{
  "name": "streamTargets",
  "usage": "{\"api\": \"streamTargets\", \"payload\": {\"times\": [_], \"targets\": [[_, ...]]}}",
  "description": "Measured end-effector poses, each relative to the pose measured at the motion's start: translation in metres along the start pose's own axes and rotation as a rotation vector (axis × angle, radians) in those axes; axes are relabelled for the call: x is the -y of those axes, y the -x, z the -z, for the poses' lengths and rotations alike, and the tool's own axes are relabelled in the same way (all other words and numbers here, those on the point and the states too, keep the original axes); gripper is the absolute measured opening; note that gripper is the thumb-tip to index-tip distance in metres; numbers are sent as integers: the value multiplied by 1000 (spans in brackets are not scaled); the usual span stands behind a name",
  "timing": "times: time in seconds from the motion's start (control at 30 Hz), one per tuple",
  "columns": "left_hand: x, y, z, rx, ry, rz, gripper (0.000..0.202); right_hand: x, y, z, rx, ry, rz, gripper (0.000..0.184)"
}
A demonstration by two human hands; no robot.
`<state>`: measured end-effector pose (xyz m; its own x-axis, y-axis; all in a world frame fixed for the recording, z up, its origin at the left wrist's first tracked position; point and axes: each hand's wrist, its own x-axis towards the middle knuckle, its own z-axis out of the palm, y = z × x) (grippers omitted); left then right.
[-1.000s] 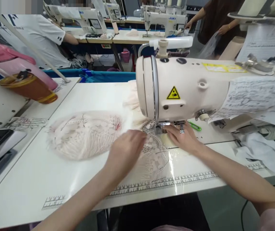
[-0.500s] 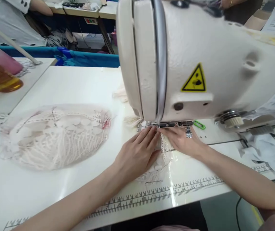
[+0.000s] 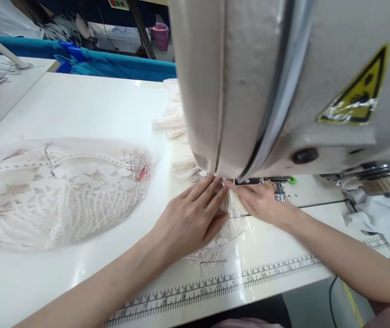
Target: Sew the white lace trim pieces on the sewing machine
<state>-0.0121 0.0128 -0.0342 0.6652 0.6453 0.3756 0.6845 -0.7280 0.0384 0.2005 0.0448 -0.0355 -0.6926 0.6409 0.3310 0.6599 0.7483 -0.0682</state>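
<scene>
A strip of pale lace fabric lies under the head of a white sewing machine and runs out toward me. Flat on the lace, my left hand is open, its stretched fingers reaching to the sewing point. My right hand rests open on the lace's right side, fingertips beside the presser foot and partly hidden by the machine's metal attachment. The needle itself is hidden behind the machine head. More of the cream lace is bunched behind the sewing point.
Another lace piece with dark and red thread ends lies at left on the white table. A printed ruler scale runs along the front edge. White cloth lies at right, and blue cloth hangs behind the table.
The camera has moved closer, so the machine head looks larger and reaches farther right. Both hands stay nearly in place on the lace, with no clear change of grip.
</scene>
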Motion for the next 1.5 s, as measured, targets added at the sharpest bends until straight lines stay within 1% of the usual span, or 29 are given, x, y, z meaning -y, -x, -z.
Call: {"api": "streamTargets", "payload": {"times": [0.2,0.4,0.6,0.7,0.9,0.97,1.1,1.23,1.3,1.37,1.43,1.5], "targets": [[-1,0,0,17,-14,0,44,-4,5,-15,4,55,3,41],[0,2,-1,34,12,20,42,-6,13,-21,20,64,8,45],[-1,1,0,36,5,19,42,-6,14,-29,-35,42,-30,41],[-1,1,0,43,22,27,42,-4,10,-24,-30,6,-46,39],[0,0,-1,29,-7,18,44,3,4,0,3,-17,-62,39],[0,0,-1,26,-8,18,44,4,4,3,-2,19,-64,39],[0,0,-2,24,-9,28,45,4,9,-1,-9,122,-51,41],[0,-2,-1,28,-29,29,44,5,9,1,-35,236,15,38],[-2,-4,5,27,-60,9,41,4,8,4,-106,239,45,35],[-6,-6,15,9,-105,-19,36,2,6,6,-197,200,141,31],[-14,-3,30,-26,-122,-103,27,0,6,7,-263,152,302,28],[-23,5,44,-26,-131,-267,17,-1,6,6,-284,101,416,27]]}}
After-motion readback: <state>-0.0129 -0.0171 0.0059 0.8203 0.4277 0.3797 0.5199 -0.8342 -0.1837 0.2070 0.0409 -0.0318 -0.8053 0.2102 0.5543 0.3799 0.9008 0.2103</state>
